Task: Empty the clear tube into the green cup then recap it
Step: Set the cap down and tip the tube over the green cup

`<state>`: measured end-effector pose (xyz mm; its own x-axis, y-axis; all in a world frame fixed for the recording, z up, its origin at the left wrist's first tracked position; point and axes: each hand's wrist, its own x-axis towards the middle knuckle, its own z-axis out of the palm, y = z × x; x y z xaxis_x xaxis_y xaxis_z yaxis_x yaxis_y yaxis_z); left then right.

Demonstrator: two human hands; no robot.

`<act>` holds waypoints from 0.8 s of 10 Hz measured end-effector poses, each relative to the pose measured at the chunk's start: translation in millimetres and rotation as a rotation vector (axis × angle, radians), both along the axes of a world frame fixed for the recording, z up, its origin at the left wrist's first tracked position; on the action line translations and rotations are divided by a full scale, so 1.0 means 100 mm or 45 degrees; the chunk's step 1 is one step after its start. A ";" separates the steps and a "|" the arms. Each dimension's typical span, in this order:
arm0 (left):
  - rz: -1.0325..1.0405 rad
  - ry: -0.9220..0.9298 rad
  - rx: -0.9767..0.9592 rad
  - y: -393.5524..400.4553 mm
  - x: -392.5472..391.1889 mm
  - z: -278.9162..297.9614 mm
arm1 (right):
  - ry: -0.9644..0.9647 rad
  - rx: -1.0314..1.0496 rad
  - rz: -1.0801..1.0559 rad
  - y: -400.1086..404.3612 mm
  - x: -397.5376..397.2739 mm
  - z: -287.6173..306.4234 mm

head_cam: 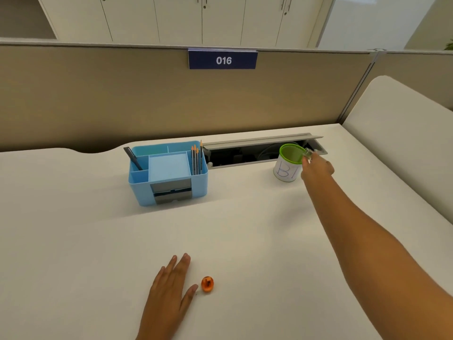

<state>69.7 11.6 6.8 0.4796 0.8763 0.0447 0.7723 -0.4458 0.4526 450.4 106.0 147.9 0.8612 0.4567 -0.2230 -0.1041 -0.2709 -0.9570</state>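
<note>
The right arm reaches out straight toward the bench's far right corner, its right hand point(316, 166) pinched around the clear tube point(308, 153), tipped over the rim of the green cup point(289, 161). The left hand point(169, 290) lies flat and spread on the bench point(245, 229) near its front edge, its thumb just beside an orange cap point(207, 284).

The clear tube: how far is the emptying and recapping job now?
Done: the tube's orange cap is off and lies on the desk beside the left hand. In hand: the right hand holds the clear tube tipped at the green cup rim. I cannot see the contents. Left: finish emptying, then recap it.
</note>
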 end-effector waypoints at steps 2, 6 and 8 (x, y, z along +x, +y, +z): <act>0.006 0.038 0.045 -0.01 -0.01 -0.06 | 0.241 0.246 -0.288 0.29 0.15 -0.03; 0.012 0.013 0.102 -0.02 -0.02 -0.10 | -0.052 0.262 -0.315 0.40 0.32 -0.15; 0.016 0.004 0.106 -0.02 -0.01 -0.11 | -0.066 0.258 -0.296 0.40 0.36 -0.15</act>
